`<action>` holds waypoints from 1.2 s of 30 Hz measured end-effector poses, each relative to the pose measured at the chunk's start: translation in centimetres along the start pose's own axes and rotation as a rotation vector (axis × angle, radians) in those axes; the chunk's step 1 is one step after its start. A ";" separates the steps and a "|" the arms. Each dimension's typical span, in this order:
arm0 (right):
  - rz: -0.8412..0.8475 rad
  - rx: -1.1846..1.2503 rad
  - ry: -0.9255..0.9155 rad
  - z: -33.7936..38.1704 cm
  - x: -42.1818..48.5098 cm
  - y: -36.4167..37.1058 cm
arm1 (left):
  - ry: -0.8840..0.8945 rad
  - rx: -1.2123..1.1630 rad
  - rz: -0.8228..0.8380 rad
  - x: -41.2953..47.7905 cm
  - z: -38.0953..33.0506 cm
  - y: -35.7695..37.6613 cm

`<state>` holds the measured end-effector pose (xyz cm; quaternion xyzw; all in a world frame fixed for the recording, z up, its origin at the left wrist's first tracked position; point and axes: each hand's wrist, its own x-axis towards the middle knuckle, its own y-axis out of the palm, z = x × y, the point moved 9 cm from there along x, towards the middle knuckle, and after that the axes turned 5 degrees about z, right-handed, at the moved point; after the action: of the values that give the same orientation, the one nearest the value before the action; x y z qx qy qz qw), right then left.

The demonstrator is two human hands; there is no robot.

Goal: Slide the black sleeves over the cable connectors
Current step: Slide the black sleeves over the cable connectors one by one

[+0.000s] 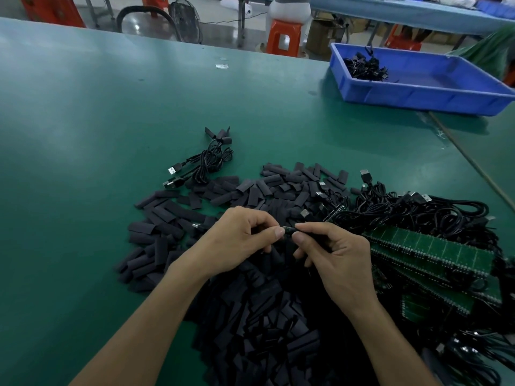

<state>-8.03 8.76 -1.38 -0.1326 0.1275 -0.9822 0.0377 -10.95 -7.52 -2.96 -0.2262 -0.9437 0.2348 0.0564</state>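
A small dark piece point(288, 230), short and faintly glossy, is held above the heap of black sleeves point(250, 307). Whether it is sleeve or connector cannot be told. It is pinched at one end by the left hand point(237, 238) and at the other by the right hand point(337, 260), between thumb and forefinger tips.

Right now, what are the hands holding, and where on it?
One small dark piece, sleeve or connector cannot be told. The left hand pinches its left end, the right hand its right end, above the pile of black sleeves.
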 end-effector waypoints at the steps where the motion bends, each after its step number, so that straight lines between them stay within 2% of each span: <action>1: 0.004 0.002 0.006 0.0 0.0 0.0 | 0.001 -0.002 -0.001 0.0 -0.1 0.0; 9: 0.068 -0.022 0.028 0.0 0.5 0.1 | 0.024 0.012 0.005 0.0 -0.1 0.1; 16: 0.018 0.042 0.019 -0.1 0.2 0.0 | -0.003 0.025 -0.030 0.1 0.3 0.2; 23: 0.108 0.071 0.053 -0.5 0.3 0.6 | 0.002 -0.063 0.009 0.2 0.2 0.3; 28: 0.052 0.109 0.023 -0.5 0.3 0.5 | 0.008 -0.098 0.021 0.1 0.2 0.3; 36: 0.032 0.217 0.072 -0.9 0.1 0.7 | 0.007 -0.085 0.010 0.1 0.3 0.5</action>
<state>-8.32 8.26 -2.42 -0.0903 0.0241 -0.9936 0.0627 -10.86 -7.21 -3.51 -0.2340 -0.9515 0.1938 0.0489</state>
